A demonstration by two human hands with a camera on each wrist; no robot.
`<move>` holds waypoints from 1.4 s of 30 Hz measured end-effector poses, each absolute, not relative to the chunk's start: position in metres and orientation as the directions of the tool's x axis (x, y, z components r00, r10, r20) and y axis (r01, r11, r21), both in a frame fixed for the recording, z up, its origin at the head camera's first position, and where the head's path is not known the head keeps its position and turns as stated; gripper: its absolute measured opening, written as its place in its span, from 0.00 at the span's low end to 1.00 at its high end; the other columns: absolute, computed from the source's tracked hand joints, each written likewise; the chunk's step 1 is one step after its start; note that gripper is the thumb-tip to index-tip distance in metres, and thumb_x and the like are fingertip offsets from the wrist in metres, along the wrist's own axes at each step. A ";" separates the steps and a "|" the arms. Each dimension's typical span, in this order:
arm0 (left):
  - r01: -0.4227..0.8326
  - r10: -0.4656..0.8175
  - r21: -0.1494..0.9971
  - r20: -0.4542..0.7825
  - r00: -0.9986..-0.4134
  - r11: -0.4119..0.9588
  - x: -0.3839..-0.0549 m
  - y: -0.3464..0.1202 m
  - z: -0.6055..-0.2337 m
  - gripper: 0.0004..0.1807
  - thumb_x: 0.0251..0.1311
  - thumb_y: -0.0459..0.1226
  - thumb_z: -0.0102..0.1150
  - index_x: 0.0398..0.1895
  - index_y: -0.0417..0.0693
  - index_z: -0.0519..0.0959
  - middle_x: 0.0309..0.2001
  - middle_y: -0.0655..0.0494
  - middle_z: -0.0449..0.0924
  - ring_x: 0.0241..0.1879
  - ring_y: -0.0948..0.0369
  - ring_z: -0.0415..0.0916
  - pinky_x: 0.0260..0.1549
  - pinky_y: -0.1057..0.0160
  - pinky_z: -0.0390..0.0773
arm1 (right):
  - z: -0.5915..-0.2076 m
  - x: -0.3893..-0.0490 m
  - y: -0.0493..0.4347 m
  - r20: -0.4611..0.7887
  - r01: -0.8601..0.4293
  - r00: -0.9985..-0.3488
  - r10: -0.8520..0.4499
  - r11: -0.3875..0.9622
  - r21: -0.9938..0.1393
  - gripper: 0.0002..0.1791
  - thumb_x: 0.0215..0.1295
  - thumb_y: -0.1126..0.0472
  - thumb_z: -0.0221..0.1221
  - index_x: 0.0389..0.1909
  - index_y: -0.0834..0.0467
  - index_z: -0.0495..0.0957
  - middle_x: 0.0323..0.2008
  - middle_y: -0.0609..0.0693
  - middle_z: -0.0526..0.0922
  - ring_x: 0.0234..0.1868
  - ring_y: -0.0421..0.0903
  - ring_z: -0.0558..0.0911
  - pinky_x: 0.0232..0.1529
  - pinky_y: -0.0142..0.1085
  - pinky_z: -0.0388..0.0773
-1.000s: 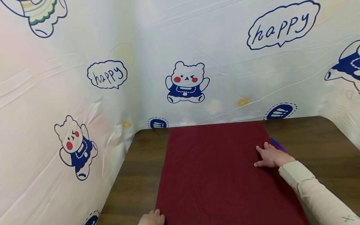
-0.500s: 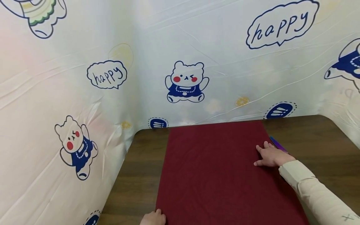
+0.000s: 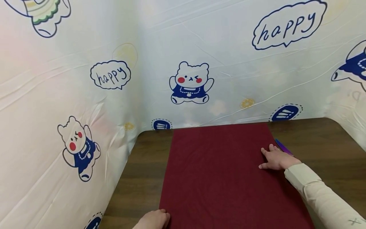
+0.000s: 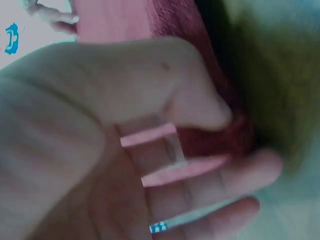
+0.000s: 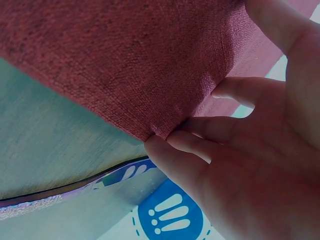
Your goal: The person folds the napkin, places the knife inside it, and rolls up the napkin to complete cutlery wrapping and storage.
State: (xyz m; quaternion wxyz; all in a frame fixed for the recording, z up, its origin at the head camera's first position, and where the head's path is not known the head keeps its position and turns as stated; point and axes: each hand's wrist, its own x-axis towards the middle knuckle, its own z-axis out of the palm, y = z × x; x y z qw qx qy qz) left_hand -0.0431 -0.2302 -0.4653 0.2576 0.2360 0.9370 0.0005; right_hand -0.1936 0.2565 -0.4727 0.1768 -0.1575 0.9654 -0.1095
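A dark red cloth (image 3: 217,165) lies flat on the brown wooden table (image 3: 143,171), reaching from its far edge down past the bottom of the head view. My right hand (image 3: 277,159) rests with fingers spread on the cloth's right border; the right wrist view shows its fingertips (image 5: 155,145) at the cloth's edge. At the left border, low in the head view, my left hand (image 3: 154,220) touches the edge. In the left wrist view its thumb (image 4: 210,112) lies at the cloth's edge, and the other fingers stretch out loosely.
A slim blue-to-purple object (image 3: 283,147) lies on the table just beyond my right hand, partly hidden by it. A white curtain (image 3: 228,57) printed with bears and "happy" bubbles surrounds the table behind and on the left.
My left hand has come slightly farther into the head view along the cloth's left edge, showing more of its back. My right hand and the cloth stay where they were.
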 end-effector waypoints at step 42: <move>0.566 0.706 0.514 -0.115 -0.699 0.644 -0.079 -0.244 -0.438 0.06 0.63 0.32 0.57 0.31 0.52 0.79 0.29 0.66 0.80 0.29 0.79 0.69 0.30 0.75 0.71 | -0.476 -0.188 0.257 -0.314 -0.226 -0.897 -0.310 0.934 -0.276 0.49 0.59 0.39 0.61 0.68 0.71 0.60 0.66 0.83 0.50 0.67 0.78 0.51 0.54 0.73 0.61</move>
